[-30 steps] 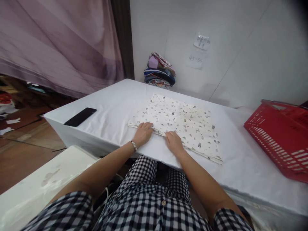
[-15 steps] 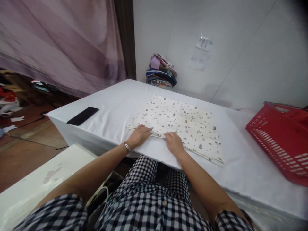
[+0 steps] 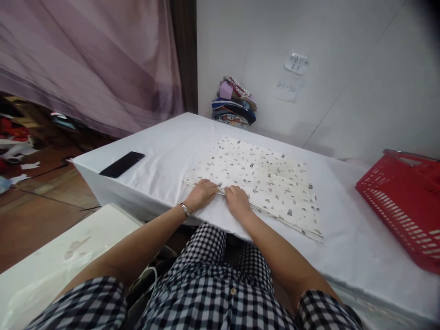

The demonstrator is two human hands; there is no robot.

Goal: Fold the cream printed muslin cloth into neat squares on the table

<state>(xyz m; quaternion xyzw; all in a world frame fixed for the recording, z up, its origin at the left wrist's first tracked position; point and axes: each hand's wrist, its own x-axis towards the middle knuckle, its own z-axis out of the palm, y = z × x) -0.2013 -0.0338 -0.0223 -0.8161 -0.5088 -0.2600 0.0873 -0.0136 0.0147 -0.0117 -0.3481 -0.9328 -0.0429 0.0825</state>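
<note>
A cream cloth with small scattered prints lies folded in layers on the white-covered table. At its near edge, toward the left corner, my left hand is closed with the fingers together over the edge; a metal bracelet is on the wrist. Just to the right, my right hand has its fingers curled onto the same edge, which it grips. The fingertips of the two hands are close together but apart. My thumbs and the underside of the edge are mostly hidden.
A black phone lies at the table's left side. On the right stands a red plastic basket. A stack of folded fabrics sits at the back by the wall. Nearby at lower left is a white surface.
My right hand has slid left along the cloth's near edge, closer to my left hand. My left hand stays at nearly the same place on the cloth. The view has shifted slightly.
</note>
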